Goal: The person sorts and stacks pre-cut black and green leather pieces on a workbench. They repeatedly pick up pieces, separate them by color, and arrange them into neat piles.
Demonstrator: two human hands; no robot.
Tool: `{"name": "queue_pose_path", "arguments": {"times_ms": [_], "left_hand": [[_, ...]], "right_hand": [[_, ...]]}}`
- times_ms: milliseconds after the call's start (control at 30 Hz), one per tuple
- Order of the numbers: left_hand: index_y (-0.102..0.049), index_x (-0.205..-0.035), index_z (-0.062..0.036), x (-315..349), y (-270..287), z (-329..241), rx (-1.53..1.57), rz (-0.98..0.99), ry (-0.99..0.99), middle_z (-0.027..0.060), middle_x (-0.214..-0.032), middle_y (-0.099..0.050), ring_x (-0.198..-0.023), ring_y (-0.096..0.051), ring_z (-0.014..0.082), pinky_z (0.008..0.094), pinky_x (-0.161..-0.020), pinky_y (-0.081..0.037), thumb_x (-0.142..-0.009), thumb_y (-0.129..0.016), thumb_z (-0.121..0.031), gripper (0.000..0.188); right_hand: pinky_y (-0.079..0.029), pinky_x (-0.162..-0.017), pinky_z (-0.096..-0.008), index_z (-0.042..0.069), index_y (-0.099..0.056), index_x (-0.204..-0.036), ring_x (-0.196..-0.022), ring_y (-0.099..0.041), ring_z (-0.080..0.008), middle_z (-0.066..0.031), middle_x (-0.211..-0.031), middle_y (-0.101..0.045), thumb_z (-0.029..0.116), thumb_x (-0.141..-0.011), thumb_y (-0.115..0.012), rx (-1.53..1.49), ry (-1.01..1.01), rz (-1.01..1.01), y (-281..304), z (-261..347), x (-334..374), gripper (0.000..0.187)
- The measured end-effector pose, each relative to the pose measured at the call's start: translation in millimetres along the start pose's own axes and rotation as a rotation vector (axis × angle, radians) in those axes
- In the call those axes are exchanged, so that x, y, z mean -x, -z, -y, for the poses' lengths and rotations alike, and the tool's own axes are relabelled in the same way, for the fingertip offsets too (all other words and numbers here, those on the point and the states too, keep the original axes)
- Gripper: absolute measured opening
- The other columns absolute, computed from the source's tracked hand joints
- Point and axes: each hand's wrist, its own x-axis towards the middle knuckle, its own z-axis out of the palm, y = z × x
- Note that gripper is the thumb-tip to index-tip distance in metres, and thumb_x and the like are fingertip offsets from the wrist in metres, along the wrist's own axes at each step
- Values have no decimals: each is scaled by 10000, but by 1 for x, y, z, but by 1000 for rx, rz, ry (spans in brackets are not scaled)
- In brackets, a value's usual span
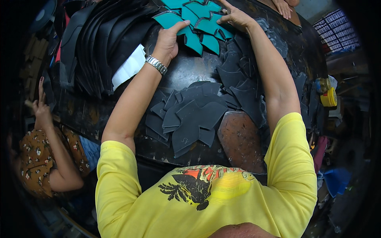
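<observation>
Both arms reach to the far side of the dark table, where teal cut pieces with dark edges (pixel 189 16) lie overlapped in a pile. My left hand (pixel 168 39), with a metal watch at the wrist, is closed on the pile's near left edge, thumb on top and fingers mostly hidden. At the right edge, my right hand (pixel 237 20) has its thumb touching a teal piece and its index finger stretched away; its other fingers are partly hidden. Nearer me lies a loose heap of dark grey cut pieces (pixel 194 119), similarly notched.
Large black sheets (pixel 99 39) are stacked at left, beside a white sheet (pixel 130 66). More dark pieces (pixel 248 95) lie under my right arm, near a brown board (pixel 240 139). A co-worker's arm (pixel 59 158) is at left; another person's hand (pixel 282 8) rests far right. A yellow container (pixel 328 97) stands right.
</observation>
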Motion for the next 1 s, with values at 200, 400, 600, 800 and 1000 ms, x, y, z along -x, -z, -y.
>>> {"name": "queue_pose_path", "arguments": {"times_ms": [200, 400, 600, 800, 1000], "left_hand": [[-673, -995, -29, -4, 6, 8, 164, 146, 118, 61, -1024, -691, -968, -641, 197, 385, -931, -485, -815, -768, -90, 212], [-684, -984, -32, -2, -11, 19, 210, 103, 95, 73, -1014, -692, -976, -650, 192, 375, -918, -507, -819, -776, -114, 206], [-682, -915, -13, -10, -31, 26, -49, -186, 77, 64, -932, -679, -890, -638, 178, 351, -832, -503, -775, -792, -84, 192], [-667, -891, 0, -4, -22, 22, 78, -183, 74, 77, -918, -674, -852, -641, 192, 346, -805, -511, -783, -749, -32, 139], [-660, -892, -5, -4, -22, 12, 61, -131, -24, 77, -907, -675, -815, -656, 196, 350, -754, -540, -784, -736, -32, 135]], "right_hand": [[-515, -743, -283, 179, -167, -1571, -951, -592, -236, -257, -1389, -462, -123, -695, -676, -96, 10, -162, -11, -1, -5, 1057], [-494, -918, -368, 146, -326, -1521, -1113, -573, -311, -247, -1295, -561, -29, -677, -761, 246, 76, -344, -32, -2, -12, 966], [-499, -875, -372, 120, -396, -1480, -1075, -584, -298, -227, -1266, -591, 29, -662, -810, 61, -55, -341, -35, 12, -1, 921], [-496, -692, -364, 104, -385, -1478, -860, -596, -238, -170, -1153, -645, 24, -682, -794, 119, -108, -348, -28, 12, -10, 899], [-525, -799, -394, 94, -302, -1511, -995, -621, -265, -175, -1168, -630, -22, -731, -768, -178, -236, -212, -24, 6, -26, 916]]}}
